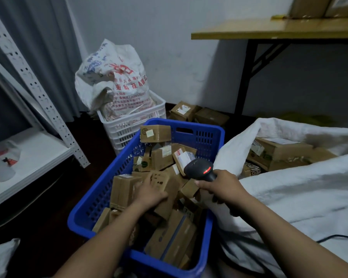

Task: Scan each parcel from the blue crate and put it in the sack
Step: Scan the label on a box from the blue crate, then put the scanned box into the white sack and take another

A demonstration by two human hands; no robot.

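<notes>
- My left hand (149,192) reaches into the blue plastic crate (84,213), fingers and thumb closed over a small brown cardboard parcel (165,182) in the middle of the heap.
- My right hand (223,186) holds a black handheld scanner (199,169) over the crate's right side, fingers wrapped round its handle, a red light glowing on its head.
- The open white woven sack (289,193) lies just right of the crate, brown boxes (279,153) inside.
- Beyond the crate, a printed white bag (113,77) stands in a white plastic basket (129,125).
</notes>
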